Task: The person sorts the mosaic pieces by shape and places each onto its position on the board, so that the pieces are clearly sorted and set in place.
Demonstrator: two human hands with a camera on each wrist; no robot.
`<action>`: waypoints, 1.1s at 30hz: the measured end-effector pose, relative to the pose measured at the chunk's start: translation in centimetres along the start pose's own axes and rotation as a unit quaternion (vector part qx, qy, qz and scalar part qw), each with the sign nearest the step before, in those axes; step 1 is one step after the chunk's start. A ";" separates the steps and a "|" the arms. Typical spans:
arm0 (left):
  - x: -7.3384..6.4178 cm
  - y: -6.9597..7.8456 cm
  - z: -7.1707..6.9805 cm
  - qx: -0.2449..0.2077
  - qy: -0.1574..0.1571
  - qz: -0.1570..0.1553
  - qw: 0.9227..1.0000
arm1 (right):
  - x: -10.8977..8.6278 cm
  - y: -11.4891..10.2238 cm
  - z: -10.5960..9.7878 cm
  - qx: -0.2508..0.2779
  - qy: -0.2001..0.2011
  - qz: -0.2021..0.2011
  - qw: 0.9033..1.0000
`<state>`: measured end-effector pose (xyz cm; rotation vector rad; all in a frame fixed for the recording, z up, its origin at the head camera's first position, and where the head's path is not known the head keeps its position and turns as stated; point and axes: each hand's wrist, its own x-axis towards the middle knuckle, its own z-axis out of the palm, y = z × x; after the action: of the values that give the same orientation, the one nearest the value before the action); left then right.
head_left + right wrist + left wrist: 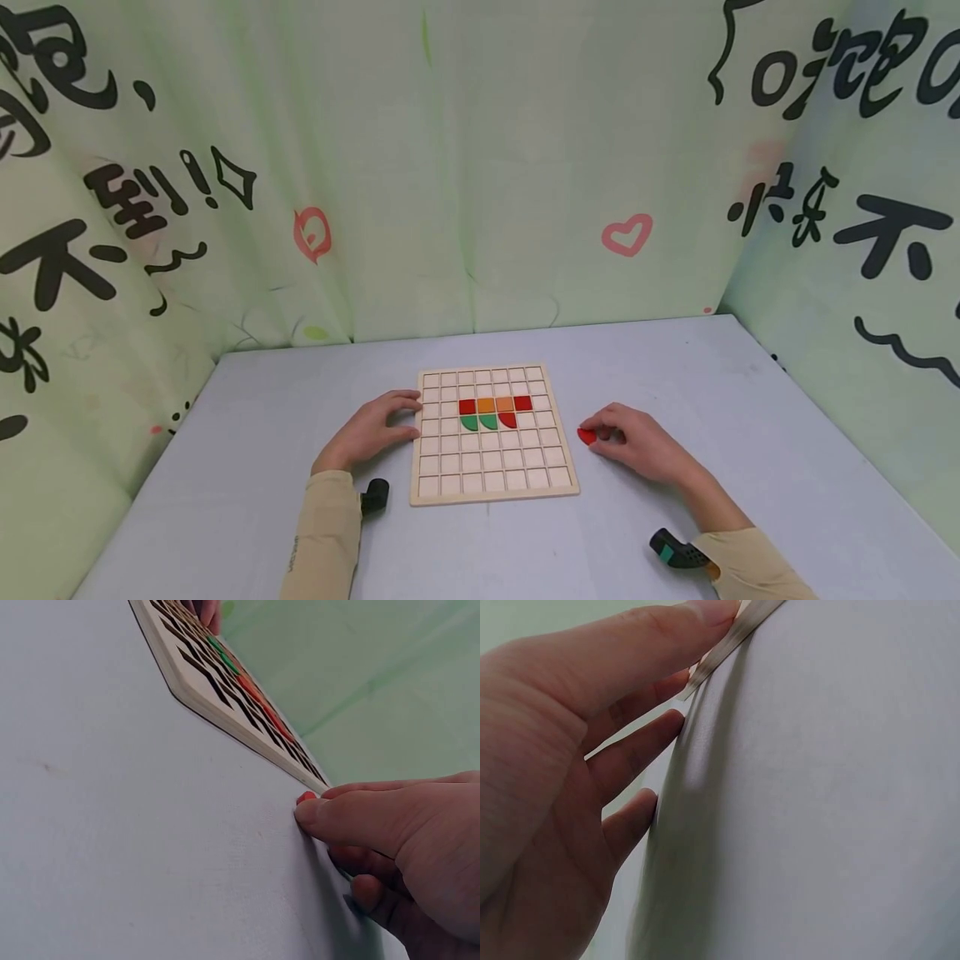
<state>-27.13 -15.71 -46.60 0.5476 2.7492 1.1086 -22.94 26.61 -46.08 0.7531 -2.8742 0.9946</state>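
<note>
A wooden grid board (495, 497) lies flat on the table with coloured pieces in its upper cells. One row holds a red square (467, 407), two orange squares (486, 405) and another red square (522, 403). Directly below sit two green quarter-circle pieces (469, 423) and a red quarter-circle piece (507, 420). My left hand (371, 429) rests at the board's left edge, thumb and fingertips touching the frame, fingers fairly straight. To the right of the board, my right hand (637, 442) pinches a small red piece with a curved edge (586, 437) between thumb and fingers, mostly covered in the right wrist view.
The table (637, 367) has a pale cloth top. A light green curtain (465, 167) with black characters and red hearts hangs behind and along both sides. Each forearm wears a dark wrist device, one at the left sleeve (326, 525), one at the right sleeve (757, 567).
</note>
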 end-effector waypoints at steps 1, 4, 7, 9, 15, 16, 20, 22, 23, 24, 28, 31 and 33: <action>0.0 0.0 0.0 0.001 0.000 -0.001 1.000 | 0.0 0.0 0.1 -0.003 0.006 0.002 1.000; 0.0 0.0 0.0 0.001 -0.001 -0.004 1.000 | 0.1 0.0 0.3 -0.011 0.027 0.012 0.999; 0.0 0.0 0.0 0.002 0.000 0.000 1.000 | 0.2 0.0 0.4 -0.020 0.043 0.023 0.999; 0.0 0.1 0.0 -0.001 0.000 -0.002 1.000 | 0.2 0.1 0.4 -0.024 0.049 0.030 0.998; 0.0 0.2 0.0 -0.001 0.001 -0.004 1.000 | 0.2 0.2 0.4 -0.025 0.052 0.030 0.998; 0.0 0.2 0.0 0.000 0.001 -0.004 1.000 | 0.1 0.2 0.4 -0.025 0.049 0.029 0.998; -0.1 0.2 0.0 -0.003 0.001 -0.008 1.000 | 0.1 0.2 0.4 -0.028 0.037 0.026 0.999; -0.1 0.2 0.0 -0.002 0.002 -0.005 1.000 | 0.1 0.2 0.4 -0.028 0.035 0.028 0.999; -0.1 0.2 0.0 -0.003 0.002 -0.006 1.000 | 0.1 0.2 0.4 -0.027 0.034 0.028 0.999; -0.1 0.2 0.0 -0.003 0.002 -0.003 1.000 | 0.1 0.2 0.4 -0.028 0.034 0.028 0.999; -0.1 0.1 0.0 -0.002 0.001 -0.002 1.000 | 0.1 0.1 0.3 -0.029 0.031 0.026 0.999; 0.0 0.0 0.0 -0.001 0.000 0.000 1.000 | 0.2 0.0 0.2 -0.030 0.031 0.024 0.999; 0.0 -0.1 0.0 -0.002 0.000 0.003 1.000 | 0.2 -0.2 0.3 -0.030 0.038 0.025 0.999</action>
<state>-27.13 -15.75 -46.65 0.5567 2.7477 1.1149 -22.98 26.23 -46.19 0.6285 -2.8570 0.9154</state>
